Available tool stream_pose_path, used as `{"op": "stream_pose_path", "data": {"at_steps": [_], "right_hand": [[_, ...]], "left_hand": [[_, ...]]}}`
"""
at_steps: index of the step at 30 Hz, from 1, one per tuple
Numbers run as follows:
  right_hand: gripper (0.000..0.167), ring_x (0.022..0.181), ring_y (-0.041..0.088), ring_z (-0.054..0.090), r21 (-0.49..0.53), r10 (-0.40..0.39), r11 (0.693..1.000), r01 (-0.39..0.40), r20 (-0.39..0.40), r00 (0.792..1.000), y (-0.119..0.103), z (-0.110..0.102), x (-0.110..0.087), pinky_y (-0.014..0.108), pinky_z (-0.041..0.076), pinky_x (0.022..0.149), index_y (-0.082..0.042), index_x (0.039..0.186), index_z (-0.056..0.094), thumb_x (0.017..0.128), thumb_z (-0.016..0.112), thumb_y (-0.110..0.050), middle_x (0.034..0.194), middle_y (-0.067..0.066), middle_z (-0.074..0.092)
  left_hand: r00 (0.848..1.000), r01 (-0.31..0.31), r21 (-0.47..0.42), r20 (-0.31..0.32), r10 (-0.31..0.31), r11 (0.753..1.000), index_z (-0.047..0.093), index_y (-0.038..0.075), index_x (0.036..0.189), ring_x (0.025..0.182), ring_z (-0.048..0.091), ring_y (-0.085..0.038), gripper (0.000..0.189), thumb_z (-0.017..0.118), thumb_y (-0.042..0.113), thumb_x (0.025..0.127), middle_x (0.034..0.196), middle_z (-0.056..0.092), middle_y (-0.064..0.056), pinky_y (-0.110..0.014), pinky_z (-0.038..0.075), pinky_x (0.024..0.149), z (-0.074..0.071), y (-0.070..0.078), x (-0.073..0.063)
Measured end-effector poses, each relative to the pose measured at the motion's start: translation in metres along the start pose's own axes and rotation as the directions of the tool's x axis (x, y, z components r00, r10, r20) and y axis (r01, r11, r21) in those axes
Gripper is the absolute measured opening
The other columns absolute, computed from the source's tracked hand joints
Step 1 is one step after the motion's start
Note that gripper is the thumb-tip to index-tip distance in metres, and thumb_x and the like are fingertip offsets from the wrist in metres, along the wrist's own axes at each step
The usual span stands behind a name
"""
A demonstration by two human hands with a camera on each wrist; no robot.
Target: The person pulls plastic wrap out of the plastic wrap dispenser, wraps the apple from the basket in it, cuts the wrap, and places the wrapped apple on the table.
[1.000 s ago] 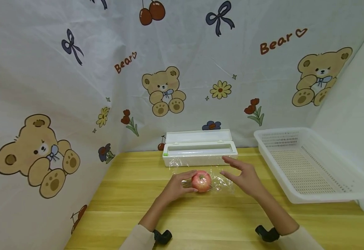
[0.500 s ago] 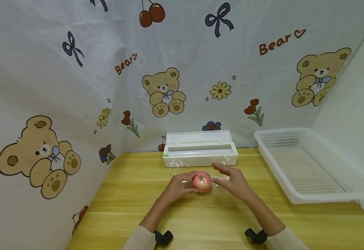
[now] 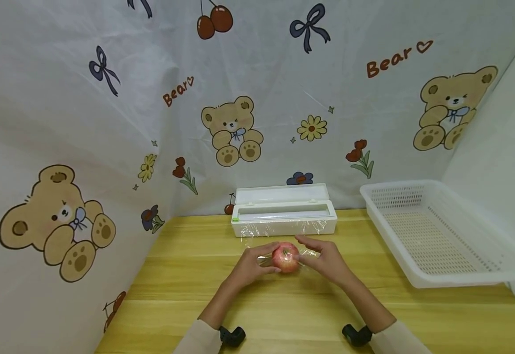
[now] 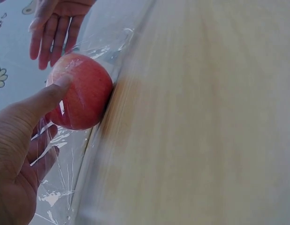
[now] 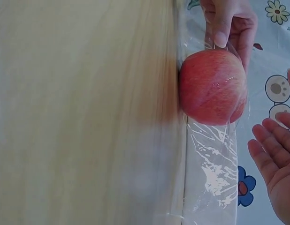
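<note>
A red apple [image 3: 286, 257] sits on the wooden table with clear cling film [image 5: 214, 171] draped over it and spreading to its sides. My left hand [image 3: 247, 267] holds the apple's left side through the film, its thumb on the near side in the left wrist view and its other fingers partly hidden behind. Close to the apple's right side is my right hand [image 3: 325, 261], fingers extended and spread. In the right wrist view that hand's palm and fingers stand a little apart from the apple.
Behind the apple stands a white cling film box [image 3: 284, 227], its lid raised and film hanging over its front. At the right is a white perforated plastic basket [image 3: 421, 280]. A bear-printed cloth [image 3: 275, 78] backs the wooden table [image 3: 284, 314].
My right hand has moved left, in towards the apple, from above the film at its right. My left hand has stayed in place on the apple.
</note>
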State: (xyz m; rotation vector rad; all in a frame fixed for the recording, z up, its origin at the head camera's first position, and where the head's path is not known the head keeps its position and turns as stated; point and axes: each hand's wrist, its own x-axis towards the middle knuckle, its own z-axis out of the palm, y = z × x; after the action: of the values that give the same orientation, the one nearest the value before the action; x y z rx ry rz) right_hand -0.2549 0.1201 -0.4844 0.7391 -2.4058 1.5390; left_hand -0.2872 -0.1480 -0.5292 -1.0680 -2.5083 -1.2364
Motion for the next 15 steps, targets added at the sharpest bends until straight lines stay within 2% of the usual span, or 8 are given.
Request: {"op": "stream_pose_path", "data": {"at_steps": [5, 9, 15], "right_hand": [[0.053, 0.126, 0.034, 0.059, -0.014, -0.002, 1.000, 0.003, 0.030, 1.000, 0.003, 0.004, -0.001, 0.054, 0.048, 0.103, -0.001, 0.132, 0.067, 0.085, 0.084, -0.021, 0.132, 0.012, 0.066], [0.052, 0.126, 0.034, 0.059, -0.058, -0.010, 0.998, 0.014, 0.081, 0.997, 0.008, 0.008, -0.001, 0.054, 0.049, 0.102, -0.004, 0.132, 0.067, 0.086, 0.083, -0.020, 0.134, 0.010, 0.066], [0.054, 0.126, 0.034, 0.060, -0.091, -0.050, 0.994, 0.062, 0.127, 0.991, 0.011, 0.008, -0.002, 0.052, 0.051, 0.101, -0.006, 0.134, 0.067, 0.085, 0.084, -0.019, 0.136, 0.009, 0.065]], "left_hand": [[1.000, -0.007, -0.026, -0.013, 0.007, 1.000, 0.059, 0.011, 0.143, 0.134, 0.054, -0.021, 0.069, 0.086, 0.025, 0.081, 0.143, 0.058, -0.002, -0.039, 0.045, 0.110, 0.000, 0.000, -0.001], [1.000, -0.009, -0.032, -0.011, 0.008, 0.999, 0.058, 0.009, 0.143, 0.134, 0.054, -0.023, 0.070, 0.086, 0.025, 0.081, 0.144, 0.058, -0.005, -0.042, 0.045, 0.110, 0.001, 0.000, -0.003], [1.000, -0.001, -0.029, -0.014, 0.000, 1.000, 0.057, 0.011, 0.145, 0.134, 0.054, -0.022, 0.071, 0.086, 0.027, 0.081, 0.145, 0.057, -0.003, -0.041, 0.045, 0.110, 0.003, 0.000, -0.002]]}}
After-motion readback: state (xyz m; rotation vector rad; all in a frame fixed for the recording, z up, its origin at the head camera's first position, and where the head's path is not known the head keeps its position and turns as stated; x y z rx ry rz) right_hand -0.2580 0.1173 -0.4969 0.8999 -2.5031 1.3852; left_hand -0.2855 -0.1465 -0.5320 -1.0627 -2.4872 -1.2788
